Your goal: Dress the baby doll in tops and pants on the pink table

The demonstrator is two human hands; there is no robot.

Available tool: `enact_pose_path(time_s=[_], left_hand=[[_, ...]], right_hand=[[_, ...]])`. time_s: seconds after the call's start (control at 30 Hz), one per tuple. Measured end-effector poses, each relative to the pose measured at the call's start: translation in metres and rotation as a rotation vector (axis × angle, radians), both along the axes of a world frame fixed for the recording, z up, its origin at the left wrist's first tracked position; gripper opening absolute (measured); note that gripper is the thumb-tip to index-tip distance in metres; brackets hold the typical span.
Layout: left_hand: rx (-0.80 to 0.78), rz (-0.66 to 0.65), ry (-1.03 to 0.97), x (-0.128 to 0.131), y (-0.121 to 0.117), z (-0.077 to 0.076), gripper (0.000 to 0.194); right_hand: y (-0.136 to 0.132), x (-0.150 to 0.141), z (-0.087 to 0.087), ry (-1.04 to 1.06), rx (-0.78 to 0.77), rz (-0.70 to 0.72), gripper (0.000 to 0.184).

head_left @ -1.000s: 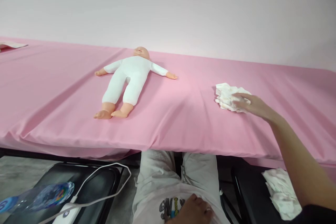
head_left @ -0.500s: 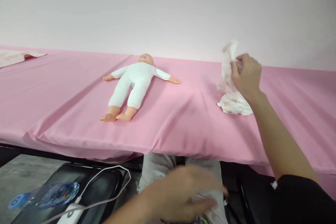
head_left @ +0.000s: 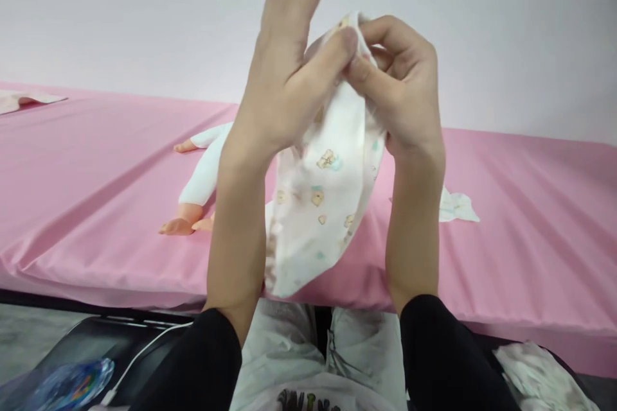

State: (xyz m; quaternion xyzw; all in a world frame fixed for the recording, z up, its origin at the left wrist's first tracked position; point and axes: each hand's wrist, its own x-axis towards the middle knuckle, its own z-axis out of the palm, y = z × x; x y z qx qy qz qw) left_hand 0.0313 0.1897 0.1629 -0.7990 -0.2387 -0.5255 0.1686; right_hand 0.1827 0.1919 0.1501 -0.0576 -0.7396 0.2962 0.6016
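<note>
Both hands are raised in front of me and hold a small white baby garment (head_left: 322,205) printed with little bears. My left hand (head_left: 294,70) pinches its top edge with thumb and fingers. My right hand (head_left: 400,83) grips the same edge, fingers curled. The cloth hangs down between my forearms. Behind my left arm a baby doll (head_left: 197,173) in a white suit lies on its back on the pink table cover (head_left: 96,180); only an arm and its legs show.
Another white printed cloth (head_left: 457,205) lies on the pink cover to the right. A crumpled white cloth (head_left: 535,372) rests on a dark chair at lower right. At lower left a dark chair holds a white cable (head_left: 144,350) and a water bottle (head_left: 72,385).
My right hand lifted the printed garment off the table and brought it to the middle. My left hand rose from my lap and took hold of its top edge.
</note>
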Motion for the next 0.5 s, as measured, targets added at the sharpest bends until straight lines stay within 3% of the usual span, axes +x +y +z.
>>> enact_pose_path(time_s=[0.07, 0.17, 0.33, 0.4, 0.5], left_hand=[[-0.103, -0.036, 0.047, 0.006, -0.008, 0.0, 0.03], [-0.168, -0.011, -0.037, 0.014, -0.012, 0.0, 0.02], [-0.217, 0.156, 0.027, 0.009, -0.012, 0.0, 0.077], [-0.235, 0.107, 0.047, 0.005, -0.013, -0.002, 0.075], [-0.253, -0.087, -0.003, 0.001, -0.012, -0.004, 0.057]], right_hand=[[0.004, 0.002, -0.003, -0.057, -0.008, 0.003, 0.01], [0.002, 0.004, -0.002, -0.2, 0.005, -0.008, 0.017], [-0.002, 0.008, 0.001, -0.26, 0.044, -0.173, 0.021], [-0.001, 0.008, 0.0, -0.261, 0.023, -0.189, 0.029], [0.004, 0.011, -0.003, -0.304, -0.024, 0.01, 0.03]])
